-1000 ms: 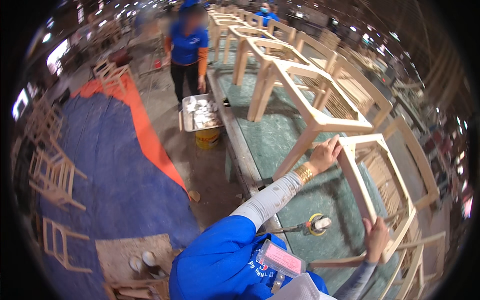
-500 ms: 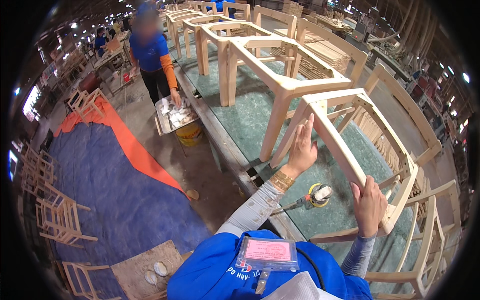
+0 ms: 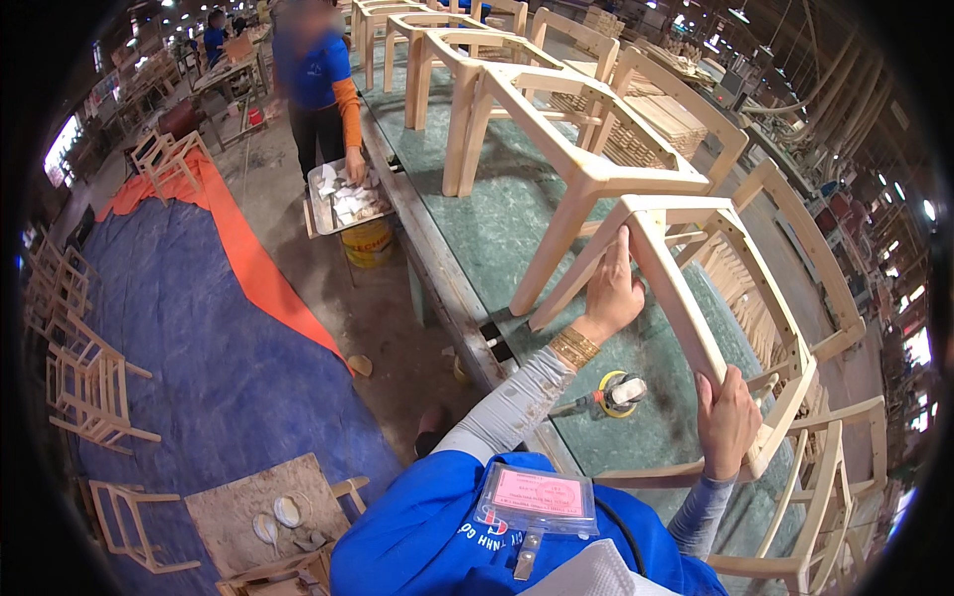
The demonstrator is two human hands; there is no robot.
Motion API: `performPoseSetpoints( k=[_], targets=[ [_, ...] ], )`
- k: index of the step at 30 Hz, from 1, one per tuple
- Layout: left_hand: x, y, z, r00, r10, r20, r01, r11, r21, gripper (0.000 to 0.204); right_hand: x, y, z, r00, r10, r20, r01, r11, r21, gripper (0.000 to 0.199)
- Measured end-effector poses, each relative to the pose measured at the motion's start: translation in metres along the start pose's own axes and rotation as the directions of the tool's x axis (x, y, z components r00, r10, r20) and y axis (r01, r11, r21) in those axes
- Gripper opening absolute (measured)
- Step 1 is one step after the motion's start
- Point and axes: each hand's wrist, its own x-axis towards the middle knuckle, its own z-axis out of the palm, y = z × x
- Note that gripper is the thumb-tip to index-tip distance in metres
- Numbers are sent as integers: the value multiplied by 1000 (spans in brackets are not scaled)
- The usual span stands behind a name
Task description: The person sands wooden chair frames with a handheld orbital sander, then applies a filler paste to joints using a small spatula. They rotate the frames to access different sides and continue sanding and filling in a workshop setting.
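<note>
Left hand: the left hand (image 3: 611, 293) is wrapped around an upper leg of the bare wooden chair frame (image 3: 696, 298), near the joint where leg meets seat rail, fingers closed on the wood.
Right hand: the right hand (image 3: 728, 422) clasps the lower end of the long slanted leg of the same frame, thumb and fingers closed around it.
Chair frame: it lies tipped on the green-topped bench (image 3: 497, 238), close to the bench's near edge, legs pointing up and toward the person.
Handling: unfinished pale timber, judged stiff and moderately light; dry and not slippery, yet the open joints look like the weak spots, so gripping a leg close to a joint, as both hands do, seems the safest hold.
Sander: a small round power tool with a yellow pad (image 3: 616, 394) rests on the bench between the forearms, just beside the frame.
Badge: a pink rectangular card in a clear sleeve (image 3: 537, 494) hangs on the blue jacket at the chest.
Other frames: more chair frames (image 3: 477, 70) stand in a row toward the bench's far end.
Tray: a co-worker's hand (image 3: 354, 166) touches a metal tray (image 3: 343, 199) at the bench's left edge, above a yellow bucket with a red label band (image 3: 368, 241).
Floor: a blue tarp (image 3: 199, 338) with an orange strip covers the floor.
</note>
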Motion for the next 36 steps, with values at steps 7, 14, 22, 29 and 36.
performPoseSetpoints(
  k=[7,14,22,29,36],
  targets=[
    [11,13,-9,997,71,-8,-70,993,91,84,3,-5,-3,1000,26,4,-26,999,39,32],
    [7,19,-8,999,13,-30,-10,995,100,85,-1,3,1,1000,-9,13,8,999,48,35],
    [10,20,-9,1000,-5,-5,5,997,72,82,-1,7,4,1000,-3,30,2,1000,22,38],
    [7,16,-8,998,48,-44,-45,997,65,81,0,7,1,1000,-16,-5,16,999,40,38],
    [2,10,-7,998,52,-36,-51,998,44,79,-1,6,2,1000,0,-23,1,999,33,36]
  ],
)
